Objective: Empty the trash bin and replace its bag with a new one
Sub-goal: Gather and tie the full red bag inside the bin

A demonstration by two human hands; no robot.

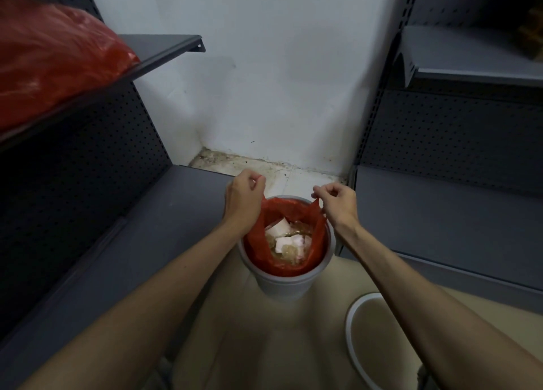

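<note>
Between both hands: red bag [289,244] in a grey bin [283,284] on the floor, its mouth drawn upward and open.
Left hand [242,198]: fingers curled tight, pinching the bag's left handle; a sliver of red shows at the fingertips [258,181].
Right hand [338,201]: fingers curled, thumb and forefinger pinched on the bag's right handle, which stretches up to the grip from the rim.
Grip width: both closed on thin plastic, no gap visible between fingers.
Below the grip: bag body still seated inside the bin, its lower edge against the near rim.
Bag contents: white crumpled paper [286,237] and yellowish clear wrapping, lying loose at the bottom.
Beyond the grip: stained floor corner [276,169] and pale wall [264,81].
Left of the grip: dark pegboard shelving [88,160], with a full red sack [53,60] on an upper shelf.
Right of the grip: matching grey shelving [455,142].
Nearer than the grip, right side: white ring [351,331] lying flat on the floor, apart from the bin, partly hidden by the right forearm.
</note>
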